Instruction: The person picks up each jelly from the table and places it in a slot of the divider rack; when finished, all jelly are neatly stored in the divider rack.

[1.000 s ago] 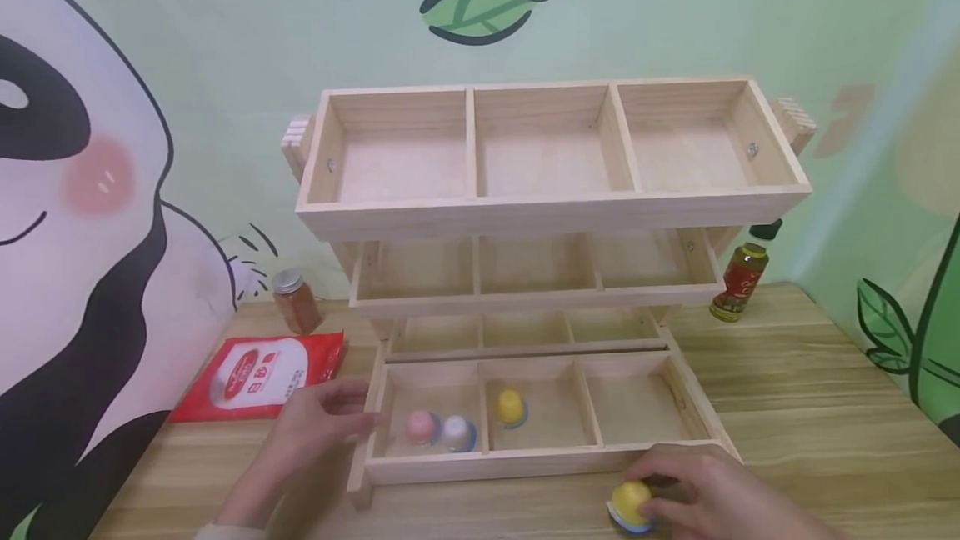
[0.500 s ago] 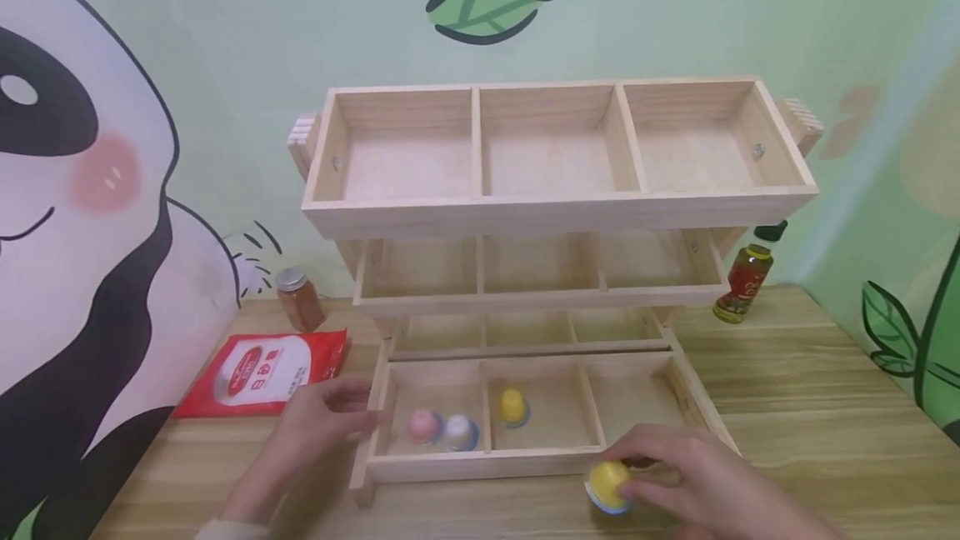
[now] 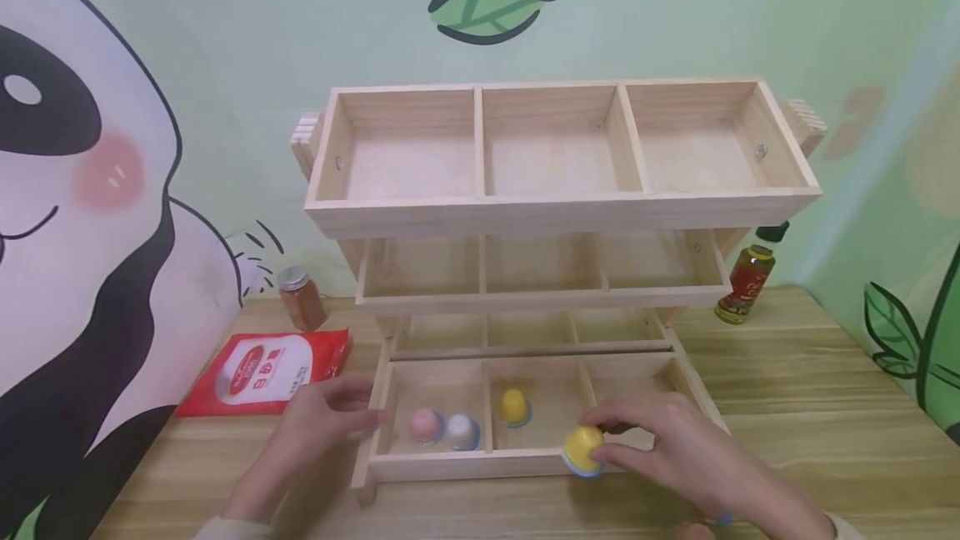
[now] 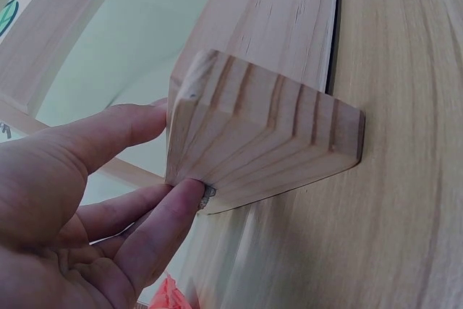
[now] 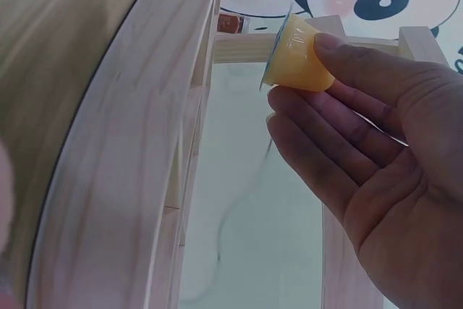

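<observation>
My right hand (image 3: 667, 448) pinches a yellow jelly cup (image 3: 582, 450) between thumb and fingertips, at the front edge of the bottom tray (image 3: 517, 465). In the right wrist view the jelly cup (image 5: 300, 56) is tilted, its lid facing left. My left hand (image 3: 318, 432) holds the left side of the wooden tiered box; in the left wrist view thumb and fingers grip the end of its side board (image 4: 253, 121). A pink jelly cup (image 3: 427, 424) and a white one (image 3: 461, 432) sit in the tray's left compartment, another yellow one (image 3: 514, 407) in the middle compartment.
Above the bottom tray rise the box's upper trays (image 3: 562, 215), each with three compartments. A red-and-white packet (image 3: 262, 373) and a lidded jar (image 3: 302, 298) are at left. An oil bottle (image 3: 746, 277) stands behind right. Something blue (image 3: 722, 518) peeks out under my right wrist.
My right hand has carried the yellow jelly cup left and up, from the table in front to the bottom tray's front edge. The left hand stays on the box.
</observation>
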Demonstrator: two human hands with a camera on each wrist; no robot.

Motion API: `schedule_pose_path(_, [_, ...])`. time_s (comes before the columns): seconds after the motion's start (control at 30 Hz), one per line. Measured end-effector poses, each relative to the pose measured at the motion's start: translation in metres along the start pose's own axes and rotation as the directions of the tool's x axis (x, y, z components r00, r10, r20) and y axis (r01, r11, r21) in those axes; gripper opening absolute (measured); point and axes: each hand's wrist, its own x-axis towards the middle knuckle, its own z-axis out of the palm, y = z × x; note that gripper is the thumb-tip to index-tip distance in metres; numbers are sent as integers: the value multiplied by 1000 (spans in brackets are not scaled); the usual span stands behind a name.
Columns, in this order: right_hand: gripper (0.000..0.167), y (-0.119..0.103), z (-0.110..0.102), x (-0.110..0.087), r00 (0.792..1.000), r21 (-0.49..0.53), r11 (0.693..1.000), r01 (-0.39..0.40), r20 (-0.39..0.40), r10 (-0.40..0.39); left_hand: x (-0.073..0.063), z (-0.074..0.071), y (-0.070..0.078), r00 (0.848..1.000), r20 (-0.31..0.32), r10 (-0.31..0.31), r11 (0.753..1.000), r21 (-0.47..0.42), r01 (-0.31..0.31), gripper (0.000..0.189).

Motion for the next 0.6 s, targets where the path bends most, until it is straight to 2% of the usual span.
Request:
schedule_pose_path(0.2, [29,3,2,12,998,-16,998,58,-34,-58,0,0,0,1000,6,-14,1000,-5,14,62])
schedule_pose_path(0.6, [26,2,2,32,997,-28,998,54,-45,-56,2,1,-1,1000,5,-25,1000,-11,26,64])
